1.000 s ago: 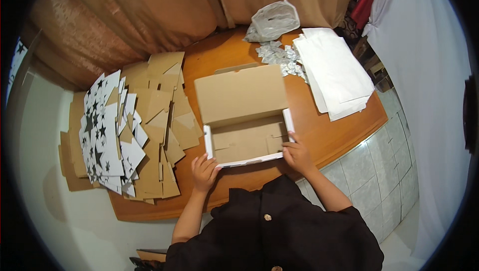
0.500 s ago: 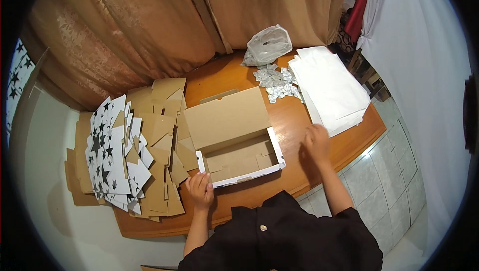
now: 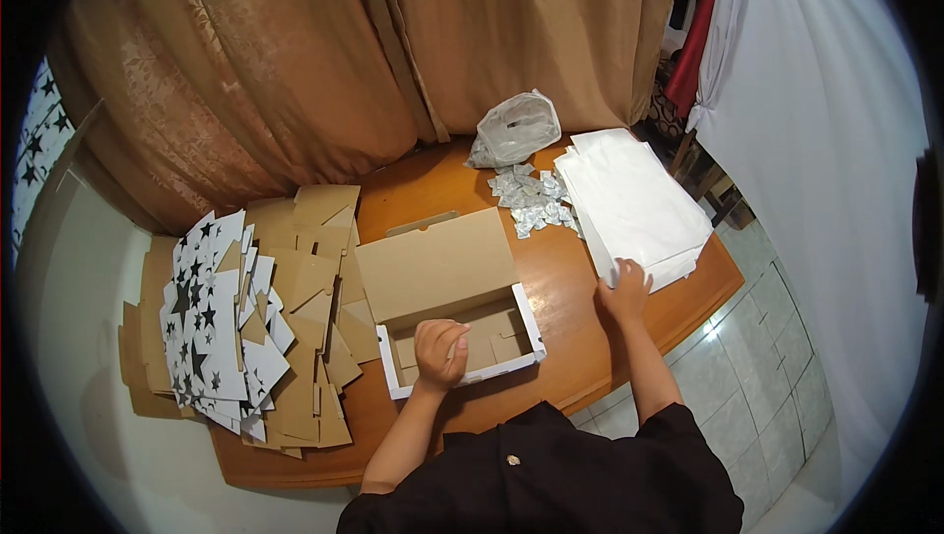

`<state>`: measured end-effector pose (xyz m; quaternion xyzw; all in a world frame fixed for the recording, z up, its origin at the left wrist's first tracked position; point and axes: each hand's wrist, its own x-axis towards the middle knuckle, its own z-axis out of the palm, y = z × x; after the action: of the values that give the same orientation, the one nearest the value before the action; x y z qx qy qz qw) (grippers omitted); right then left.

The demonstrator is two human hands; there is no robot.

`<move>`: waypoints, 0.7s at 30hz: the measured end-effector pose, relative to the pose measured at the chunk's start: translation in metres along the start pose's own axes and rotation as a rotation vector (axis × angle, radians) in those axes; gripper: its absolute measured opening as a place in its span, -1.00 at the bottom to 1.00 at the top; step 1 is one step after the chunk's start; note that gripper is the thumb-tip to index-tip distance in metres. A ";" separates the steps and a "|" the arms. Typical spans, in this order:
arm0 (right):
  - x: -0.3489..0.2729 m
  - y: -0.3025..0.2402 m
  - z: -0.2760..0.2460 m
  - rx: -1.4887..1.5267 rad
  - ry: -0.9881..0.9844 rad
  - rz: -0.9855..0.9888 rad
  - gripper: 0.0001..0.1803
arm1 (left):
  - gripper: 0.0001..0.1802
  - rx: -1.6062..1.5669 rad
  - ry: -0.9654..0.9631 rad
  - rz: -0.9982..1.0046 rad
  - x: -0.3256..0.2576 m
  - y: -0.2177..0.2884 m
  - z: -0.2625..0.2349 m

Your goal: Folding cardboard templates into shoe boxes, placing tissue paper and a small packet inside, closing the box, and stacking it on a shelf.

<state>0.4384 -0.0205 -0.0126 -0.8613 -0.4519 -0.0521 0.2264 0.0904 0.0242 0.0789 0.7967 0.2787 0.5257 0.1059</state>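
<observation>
An open cardboard box (image 3: 511,367), white outside and brown inside, stands in front of me with its lid (image 3: 442,259) folded back. Its inside shows only bare cardboard. My left hand (image 3: 442,352) hovers over the box's near left part, fingers curled in and no object visible in them. Off to the right, my right hand (image 3: 626,290) is at the near left corner of a stack of white sheets (image 3: 634,200). Its thumb and fingers are apart around that corner, touching the paper.
Flattened brown cardboard pieces (image 3: 305,288) and star-printed white ones (image 3: 206,337) are piled on the left of the wooden table (image 3: 393,436). Several small silvery packets (image 3: 536,200) lie beyond the box, beside a translucent plastic bag (image 3: 521,129). A brown curtain (image 3: 246,62) hangs behind.
My left hand has left the box's near left corner and moved right, over the box. My right hand has come to the corner of the white sheets. The view has shifted slightly.
</observation>
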 end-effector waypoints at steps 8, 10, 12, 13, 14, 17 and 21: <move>0.046 0.061 0.014 -0.089 -0.115 0.246 -0.53 | -0.91 -0.164 -0.093 0.070 0.029 0.013 0.038; 0.046 0.078 0.024 -0.142 -0.050 0.158 -0.61 | -0.91 -0.182 -0.119 0.070 0.035 0.014 0.052; 0.049 0.079 0.021 -0.250 -0.162 0.153 -0.73 | -0.90 -0.239 -0.204 0.090 0.039 0.015 0.064; 0.047 0.076 0.018 -0.304 -0.104 0.124 -0.83 | -0.91 -0.249 -0.232 0.091 0.042 0.018 0.069; 0.046 0.074 0.015 -0.306 -0.108 0.125 -0.83 | -0.91 -0.251 -0.233 0.087 0.046 0.021 0.075; 0.042 0.042 -0.006 -0.165 0.301 -0.063 -0.90 | -0.81 -0.238 -0.395 0.090 0.048 0.022 0.093; 0.005 -0.029 -0.062 0.277 0.200 -0.381 -0.88 | -0.57 -0.103 -0.420 0.057 0.052 0.027 0.118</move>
<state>0.4252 -0.0294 0.0541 -0.7119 -0.5843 -0.1161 0.3720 0.2202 0.0452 0.0818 0.8899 0.2004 0.3644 0.1874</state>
